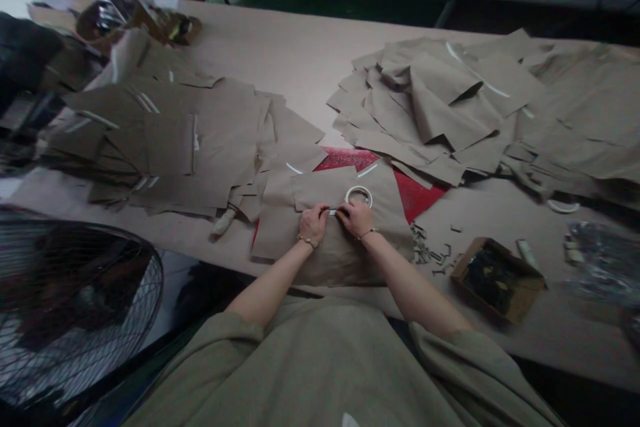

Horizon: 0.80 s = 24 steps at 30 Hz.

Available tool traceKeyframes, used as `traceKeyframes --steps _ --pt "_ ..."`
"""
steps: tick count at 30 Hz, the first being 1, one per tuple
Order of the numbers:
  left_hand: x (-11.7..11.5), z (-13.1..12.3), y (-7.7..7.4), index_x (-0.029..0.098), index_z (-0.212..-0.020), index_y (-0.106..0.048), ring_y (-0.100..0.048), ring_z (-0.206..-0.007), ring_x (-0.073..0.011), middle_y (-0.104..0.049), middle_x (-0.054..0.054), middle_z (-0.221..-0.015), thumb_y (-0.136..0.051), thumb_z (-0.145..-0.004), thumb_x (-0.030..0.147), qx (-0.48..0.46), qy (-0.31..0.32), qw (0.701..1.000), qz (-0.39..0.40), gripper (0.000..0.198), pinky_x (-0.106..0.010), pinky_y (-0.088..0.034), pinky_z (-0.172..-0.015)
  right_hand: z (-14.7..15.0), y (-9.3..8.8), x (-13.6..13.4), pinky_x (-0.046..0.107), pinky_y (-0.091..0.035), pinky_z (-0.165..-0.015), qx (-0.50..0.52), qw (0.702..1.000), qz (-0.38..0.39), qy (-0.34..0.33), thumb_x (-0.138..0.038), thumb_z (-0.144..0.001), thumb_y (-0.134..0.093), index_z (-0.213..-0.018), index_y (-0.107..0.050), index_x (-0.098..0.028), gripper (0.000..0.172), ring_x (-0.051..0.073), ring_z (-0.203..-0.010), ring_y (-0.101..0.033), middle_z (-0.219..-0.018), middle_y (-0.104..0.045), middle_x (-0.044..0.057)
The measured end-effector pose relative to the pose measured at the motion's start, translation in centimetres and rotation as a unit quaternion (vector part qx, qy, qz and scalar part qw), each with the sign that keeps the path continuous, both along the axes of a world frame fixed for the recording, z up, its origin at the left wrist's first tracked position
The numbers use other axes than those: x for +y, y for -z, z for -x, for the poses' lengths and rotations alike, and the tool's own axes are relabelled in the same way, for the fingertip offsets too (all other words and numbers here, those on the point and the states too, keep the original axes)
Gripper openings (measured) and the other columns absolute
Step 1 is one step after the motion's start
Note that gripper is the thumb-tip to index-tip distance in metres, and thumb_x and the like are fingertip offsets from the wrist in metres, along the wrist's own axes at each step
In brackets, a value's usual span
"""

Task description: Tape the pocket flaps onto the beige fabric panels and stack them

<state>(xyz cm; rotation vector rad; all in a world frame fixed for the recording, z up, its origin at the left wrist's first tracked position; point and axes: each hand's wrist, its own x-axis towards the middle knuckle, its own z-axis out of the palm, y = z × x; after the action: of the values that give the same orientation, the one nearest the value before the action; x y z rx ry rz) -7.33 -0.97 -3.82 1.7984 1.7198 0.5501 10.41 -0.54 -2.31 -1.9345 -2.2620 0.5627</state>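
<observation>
Left hand (313, 221) and right hand (356, 218) are resting side by side on a brown cut piece (340, 250), which is lying at the table's (300, 53) near edge, partly over a red sheet (420, 197). Both grips are pinching shut on a short white tape strip (333, 212) between them. Tape roll (359, 195) is sitting just beyond the right hand. Brown stacks (165, 140) are lying on either side.

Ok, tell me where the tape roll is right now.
In the head view, the tape roll lies flat on the brown cut piece just beyond the right hand, with the red sheet to its right.
</observation>
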Motion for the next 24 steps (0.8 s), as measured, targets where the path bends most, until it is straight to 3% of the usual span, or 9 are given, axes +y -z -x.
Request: traceKeyframes --steps 15,20,24 --pt "-1.2 -0.5 0.8 0.02 -0.112 -0.071 -0.072 -0.094 -0.0184 -0.077 -0.006 -0.103 -0.06 -0.099 0.028 -0.078 -0.007 0.997 0.003 0.019 -0.029 -0.054 -0.087 0.2 0.9 -0.1 0.034 -0.028 -0.079 0.015 1.0 -0.023 0.005 -0.045 -0.103 -0.045 -0.108 -0.076 -0.02 0.041 0.025 -0.096 -0.051 -0.103 -0.065 0.013" --pt "-1.5 -0.3 0.3 0.021 -0.114 -0.071 -0.072 -0.097 -0.0184 -0.077 -0.005 -0.107 -0.061 -0.099 0.028 -0.068 0.021 0.997 0.02 0.019 -0.029 -0.055 -0.089 0.2 1.0 -0.1 0.034 -0.028 -0.079 0.021 0.999 -0.027 0.012 -0.042 -0.102 -0.047 -0.109 -0.076 -0.021 0.037 0.026 -0.096 -0.051 -0.103 -0.064 0.013" --pt "-0.2 0.2 0.2 0.021 -0.113 -0.072 -0.071 -0.101 -0.0192 -0.077 -0.006 -0.11 -0.061 -0.098 0.026 -0.04 0.072 0.997 -0.01 0.019 -0.029 -0.054 -0.092 -0.1 0.7 -0.3 0.035 -0.029 -0.081 0.025 0.999 -0.027 -0.02 -0.042 -0.102 -0.048 -0.119 -0.074 -0.023 0.037 0.026 -0.1 -0.051 -0.106 -0.064 0.013"
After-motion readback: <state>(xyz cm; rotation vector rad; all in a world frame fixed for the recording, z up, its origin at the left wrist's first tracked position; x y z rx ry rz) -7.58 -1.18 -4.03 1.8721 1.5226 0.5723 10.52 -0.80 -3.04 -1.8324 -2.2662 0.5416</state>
